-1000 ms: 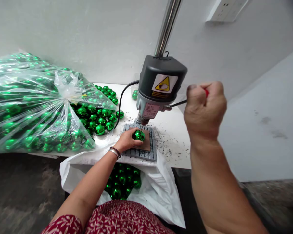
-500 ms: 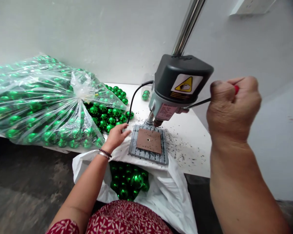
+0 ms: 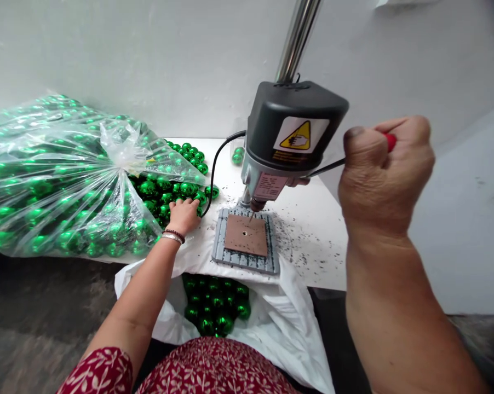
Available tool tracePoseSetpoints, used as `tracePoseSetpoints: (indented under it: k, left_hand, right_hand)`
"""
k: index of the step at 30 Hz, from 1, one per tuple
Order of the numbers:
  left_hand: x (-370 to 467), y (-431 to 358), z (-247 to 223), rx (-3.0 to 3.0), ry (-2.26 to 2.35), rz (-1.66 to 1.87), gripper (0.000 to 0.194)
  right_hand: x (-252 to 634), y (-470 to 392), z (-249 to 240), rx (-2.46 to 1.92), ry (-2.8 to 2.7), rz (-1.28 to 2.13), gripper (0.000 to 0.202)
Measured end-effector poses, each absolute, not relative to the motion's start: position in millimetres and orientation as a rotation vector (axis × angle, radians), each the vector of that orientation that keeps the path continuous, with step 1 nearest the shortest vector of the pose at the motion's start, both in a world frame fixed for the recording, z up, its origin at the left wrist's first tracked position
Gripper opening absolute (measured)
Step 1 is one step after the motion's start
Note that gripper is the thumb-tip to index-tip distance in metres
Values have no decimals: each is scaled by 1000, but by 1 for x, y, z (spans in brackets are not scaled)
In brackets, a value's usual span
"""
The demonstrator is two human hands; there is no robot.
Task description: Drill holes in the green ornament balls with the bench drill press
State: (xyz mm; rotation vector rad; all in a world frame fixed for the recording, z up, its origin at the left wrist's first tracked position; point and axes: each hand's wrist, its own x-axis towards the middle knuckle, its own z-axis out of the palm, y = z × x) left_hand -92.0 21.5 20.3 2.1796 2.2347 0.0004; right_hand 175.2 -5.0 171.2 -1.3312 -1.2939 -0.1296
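My right hand [image 3: 389, 169] is closed around the red knob [image 3: 391, 142] on the feed lever [image 3: 331, 167] of a small bench drill press [image 3: 295, 128]. The thin drill bit [image 3: 252, 215] points down above a brown square board [image 3: 246, 249] with a small hole in it, on the grooved grey base [image 3: 219, 251]. My left hand [image 3: 184, 216] reaches over the loose shiny green balls [image 3: 165, 192] left of the drill, fingers apart at their near edge. Its fingertips are partly hidden, and I see no ball gripped in them.
A large clear plastic bag [image 3: 66, 180] full of green balls lies on the left. A white bag [image 3: 288, 323] holding green balls [image 3: 216, 301] hangs open at the table's front edge. Dark shavings [image 3: 300, 241] litter the white table [image 3: 331, 268]. A black cable [image 3: 214, 164] curves beside the drill.
My left hand has moved left from beside the drill base to the loose balls. A bright ball on top in the white bag has settled lower. My right hand still grips the knob.
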Motion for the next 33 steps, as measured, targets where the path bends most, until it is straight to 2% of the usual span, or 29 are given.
tracePoseSetpoints:
  k: [5,10,13,15,19,22,24,27,30,33]
  left_hand:
    - [-101,20,21,2181,2245,-97,54]
    - [-108,14,20,2207,2158,-58,63]
    - [-109,8,24,2190,2142,131,62]
    - [-107,2,29,2127,2088,427,61]
    - [-93,-18,37,1550,1492,1035,64]
    - [-75,-30,31,1024,1002,1113,71]
    - [-62,-33,24,852,864,1105,72]
    - [-45,-32,15,804,876,1084,65]
    - [-34,-29,13,1036,1108,1028,55]
    - [-31,-25,12,1418,1416,954,63]
  right_hand:
    - [176,-6,170,-1308,-1309,-107,19]
    - [177,-5,168,-1270,-1304,-100,26]
    - [176,-4,168,-1263,-1296,-102,29]
    - [176,-4,167,-1262,-1301,-100,31]
    - [176,-4,166,-1234,-1313,-100,35]
    - [177,-4,165,-1228,-1313,-103,36]
    - [178,-3,164,-1214,-1318,-107,39]
    - [178,-2,162,-1181,-1323,-119,47]
    - [179,-1,162,-1181,-1326,-122,48]
    - [178,-1,162,-1175,-1321,-111,43]
